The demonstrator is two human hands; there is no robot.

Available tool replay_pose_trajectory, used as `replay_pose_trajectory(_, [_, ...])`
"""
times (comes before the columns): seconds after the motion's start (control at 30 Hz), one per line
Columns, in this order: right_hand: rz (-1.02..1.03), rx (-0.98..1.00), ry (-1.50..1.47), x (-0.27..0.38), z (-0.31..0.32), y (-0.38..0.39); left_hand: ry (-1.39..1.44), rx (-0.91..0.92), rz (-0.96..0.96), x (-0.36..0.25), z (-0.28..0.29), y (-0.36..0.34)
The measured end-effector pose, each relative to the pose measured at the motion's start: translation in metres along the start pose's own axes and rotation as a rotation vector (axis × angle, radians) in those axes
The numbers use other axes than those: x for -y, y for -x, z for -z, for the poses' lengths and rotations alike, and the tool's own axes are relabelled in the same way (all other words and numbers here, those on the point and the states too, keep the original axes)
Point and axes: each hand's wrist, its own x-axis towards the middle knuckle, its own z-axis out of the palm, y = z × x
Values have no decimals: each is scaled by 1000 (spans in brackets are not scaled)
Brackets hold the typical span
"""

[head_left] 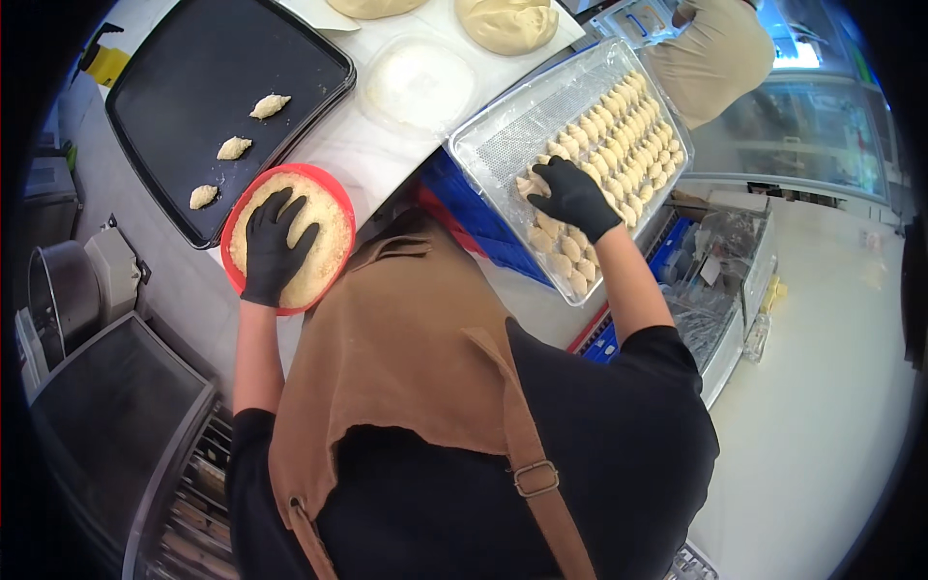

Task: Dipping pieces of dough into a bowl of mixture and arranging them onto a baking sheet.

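Observation:
My left hand (275,246), in a black glove, lies palm down with spread fingers in a round red bowl (350,215). Pale crumbs (324,208) fill the bowl; anything under the palm is hidden. On the right, my gloved right hand (575,196) curls its thumb and fingers around a small shaped dough piece (527,184) at the edge of the rows. Many similar dough pieces (633,130) line a perforated metal tray (498,145) covered with clear plastic. Three crumb-coated pieces (234,148) lie apart on a black baking tray (184,87) beside the bowl.
Blue crates (488,227) support the metal tray. A clear container (420,85) with white powder and large dough lumps (507,21) sit on the white table. Another person (715,58) stands beyond the tray. Wrapped containers (710,280) stand at right, a dark rack (126,425) at left.

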Motion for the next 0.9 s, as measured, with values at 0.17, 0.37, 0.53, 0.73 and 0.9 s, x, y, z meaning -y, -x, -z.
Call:
replay_pose_trajectory(0.17, [29, -149, 186, 39, -14, 9, 77, -93, 18, 1, 1, 11])
replay_pose_trajectory(0.37, [64, -119, 178, 41, -27, 4, 39, -125, 72, 0, 14, 24])
replay_pose_trajectory(0.53, [51, -168, -228, 3, -31, 16, -49, -134, -32, -9, 2, 14])
replay_pose_trajectory(0.73, [-277, 43, -1015, 51, 46, -30, -71, -38, -27, -2, -7, -1])
replay_pose_trajectory(0.9, [585, -87, -665, 158, 8, -106, 135, 81, 28, -2, 13, 23])
